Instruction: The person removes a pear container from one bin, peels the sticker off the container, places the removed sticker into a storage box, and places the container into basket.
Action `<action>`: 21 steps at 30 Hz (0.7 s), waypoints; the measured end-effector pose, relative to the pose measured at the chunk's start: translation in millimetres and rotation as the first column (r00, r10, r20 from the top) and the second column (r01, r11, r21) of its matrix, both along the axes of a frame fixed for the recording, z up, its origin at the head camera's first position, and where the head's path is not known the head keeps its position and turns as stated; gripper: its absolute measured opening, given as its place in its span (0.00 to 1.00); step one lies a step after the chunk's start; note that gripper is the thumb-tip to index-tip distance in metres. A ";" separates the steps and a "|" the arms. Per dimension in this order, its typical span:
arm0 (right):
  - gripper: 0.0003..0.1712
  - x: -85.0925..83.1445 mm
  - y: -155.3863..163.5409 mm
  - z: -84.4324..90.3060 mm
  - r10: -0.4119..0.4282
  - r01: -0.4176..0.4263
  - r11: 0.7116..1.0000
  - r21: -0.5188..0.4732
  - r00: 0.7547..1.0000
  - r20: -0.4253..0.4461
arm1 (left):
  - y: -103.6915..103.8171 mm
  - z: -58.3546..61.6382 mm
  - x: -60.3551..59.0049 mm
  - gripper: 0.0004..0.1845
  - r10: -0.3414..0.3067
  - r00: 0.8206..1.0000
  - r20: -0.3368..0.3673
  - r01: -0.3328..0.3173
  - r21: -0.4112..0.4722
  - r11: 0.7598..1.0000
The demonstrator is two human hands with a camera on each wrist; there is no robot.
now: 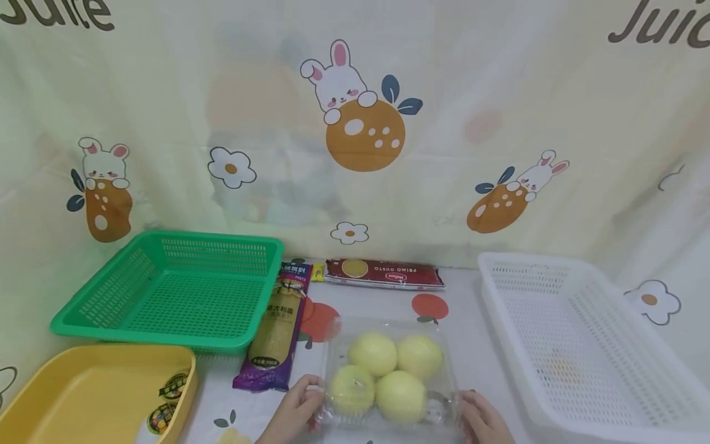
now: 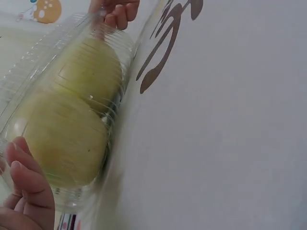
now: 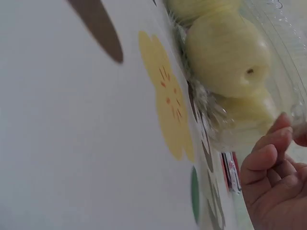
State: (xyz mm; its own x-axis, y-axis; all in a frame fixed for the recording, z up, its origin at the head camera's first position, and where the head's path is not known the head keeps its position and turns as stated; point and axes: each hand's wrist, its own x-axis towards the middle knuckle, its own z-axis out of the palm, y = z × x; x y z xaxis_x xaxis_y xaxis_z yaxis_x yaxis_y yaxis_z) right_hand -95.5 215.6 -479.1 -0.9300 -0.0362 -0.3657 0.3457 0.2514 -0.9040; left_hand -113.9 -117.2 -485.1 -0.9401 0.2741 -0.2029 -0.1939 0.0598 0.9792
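Observation:
A clear plastic box (image 1: 388, 328) with several round, pale yellow-green fruits (image 1: 400, 396) inside is at the front middle of the table in the head view. At its left side, my left hand (image 1: 297, 409) grips the edge with curled fingers. My right hand (image 1: 481, 416) holds the opposite side. The left wrist view shows the left fingers (image 2: 29, 179) bent at the rim, close to a fruit (image 2: 62, 139). Over in the right wrist view, the right thumb and forefinger pinch the box's rim (image 3: 298, 112). The box's underside is hidden in the head view.
A green basket (image 1: 266, 296) stands back left, with a yellow tray (image 1: 185, 394) in front. A purple pasta pack (image 1: 277, 327) lies beside the basket. Along the back is a red pack (image 1: 383, 274). To the right stands a white basket (image 1: 499, 320). A printed curtain (image 1: 444, 185) hangs behind.

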 end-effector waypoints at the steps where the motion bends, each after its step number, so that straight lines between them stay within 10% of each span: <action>1: 0.43 -0.1 -2.0 0.6 -0.028 0.028 0.999 0.025 1.000 -0.004 | 0.4 -0.8 0.0 0.11 0.004 1.000 -0.009 -0.004 0.017 1.000; 6: 0.21 -0.8 -12.2 7.1 -0.148 0.159 0.979 0.127 0.985 -0.088 | 2.7 -0.7 -1.1 0.06 -0.001 0.984 -0.178 -0.002 -0.014 1.000; 11: 0.17 -1.3 -18.8 16.5 -0.190 0.210 0.965 0.159 0.973 -0.135 | 1.8 24.1 0.8 0.02 -0.047 0.925 -0.377 0.002 -0.119 0.993; 21: 0.11 -12.4 -33.2 42.7 -0.109 0.197 0.969 0.148 0.881 -0.460 | -19.4 55.2 -16.5 0.05 -0.047 0.900 -0.434 -0.018 -0.145 0.989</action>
State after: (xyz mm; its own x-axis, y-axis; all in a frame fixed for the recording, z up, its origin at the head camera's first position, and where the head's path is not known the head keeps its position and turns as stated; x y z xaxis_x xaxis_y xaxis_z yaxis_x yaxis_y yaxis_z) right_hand -107.8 182.4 -436.4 -0.9838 0.1475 0.1022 -0.0341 0.4059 -0.9133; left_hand -130.4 -136.6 -429.9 -0.9392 0.2874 0.1878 0.2516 0.2040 0.9461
